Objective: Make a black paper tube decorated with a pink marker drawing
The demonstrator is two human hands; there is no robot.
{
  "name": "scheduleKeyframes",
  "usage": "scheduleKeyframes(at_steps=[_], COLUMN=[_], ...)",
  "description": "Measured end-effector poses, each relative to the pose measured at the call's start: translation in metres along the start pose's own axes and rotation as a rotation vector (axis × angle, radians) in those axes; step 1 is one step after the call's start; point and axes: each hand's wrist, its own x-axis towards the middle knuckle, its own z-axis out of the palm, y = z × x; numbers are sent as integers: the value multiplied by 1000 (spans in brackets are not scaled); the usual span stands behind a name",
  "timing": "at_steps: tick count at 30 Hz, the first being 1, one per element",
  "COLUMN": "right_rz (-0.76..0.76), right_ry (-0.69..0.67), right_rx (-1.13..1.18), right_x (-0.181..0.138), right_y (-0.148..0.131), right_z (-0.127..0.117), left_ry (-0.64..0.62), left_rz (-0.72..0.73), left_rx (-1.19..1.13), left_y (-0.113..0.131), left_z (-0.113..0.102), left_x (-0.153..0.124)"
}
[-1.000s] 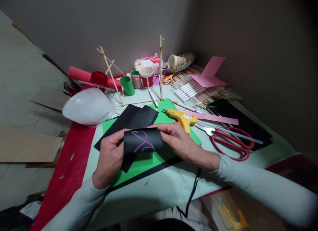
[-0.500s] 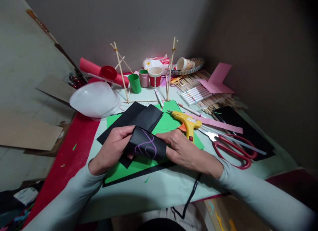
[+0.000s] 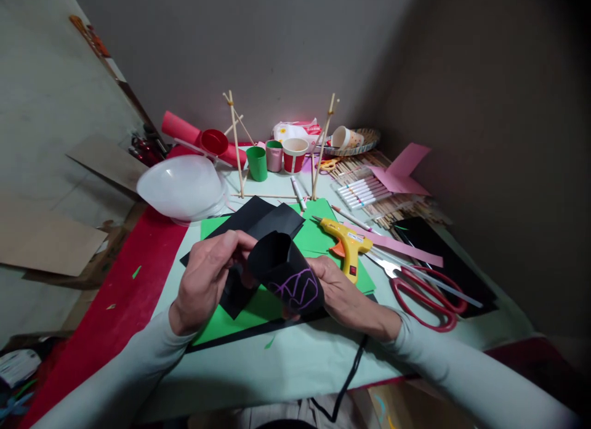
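Both my hands hold a piece of black paper (image 3: pixel 286 272) curled into an open tube, with purple drawn lines on its near side. My left hand (image 3: pixel 207 281) pinches its left edge, fingers closed. My right hand (image 3: pixel 339 290) grips the right side from below, fingers wrapped. Under them lie black sheets (image 3: pixel 258 223) on green paper (image 3: pixel 240 315). A yellow glue gun (image 3: pixel 346 241) lies just right of my right hand, its black cord running toward me.
Red scissors (image 3: pixel 427 290) and a pink strip (image 3: pixel 401 244) lie to the right. A white plastic bowl (image 3: pixel 182 186) sits at the left. Wooden stick frames (image 3: pixel 235 143), cups (image 3: pixel 295 155), markers (image 3: pixel 362 192) and a pink paper roll (image 3: pixel 184 130) crowd the back.
The flat black piece has been curled into a tube and turned, so its open end faces up and left. Both hands stayed on it; the view shifted left.
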Motion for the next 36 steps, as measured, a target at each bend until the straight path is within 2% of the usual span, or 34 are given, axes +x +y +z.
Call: scheduleKeyframes(at_steps=[2,4,7,11,13,15,18,20,24,26,29,31,34,36], right_rz=[0,-55,-232,-504,-569,-601,-642,-674,-714,-742,-772,-712,-478,-354], right_ry=[-4,25,151,384,470,538,615,627,605,603,583,554,564,621], right_rx=[-36,-183,-576,-1162,-1306,-1406,-1497,-1500,-1429,-1401,-1335,-1205,-884,-667], right_x=[-1,-2,-4,-6,-5,-4,-2,-2,-4,-5,-5,-4,0,4], right_y=[-1,-1,-2,-2,-1,-2,-5,-6,-6,-4,-4,-5,-8,-8], right_z=[0,-2,-8,-17,-20,-21,-19,-17,-15,-15,-14,-14,-16,-20], left_ry=[-5,14,64,179,231,203,93,96,236,208,102,89,141,159], left_rz=[-26,-46,-59,-28,29,47,-13,-37,-13,-63,-193,-223,-172,-144], left_rx=[47,102,128,39,59,112,262,349,331,264,169,111,40,10], left_y=[2,6,9,4,1,1,2,2,-1,-3,-5,-4,-3,-1], left_z=[2,4,7,7,6,5,7,9,9,7,7,6,6,5], left_x=[0,0,3,5,4,3,2,3,8,9,8,8,9,11])
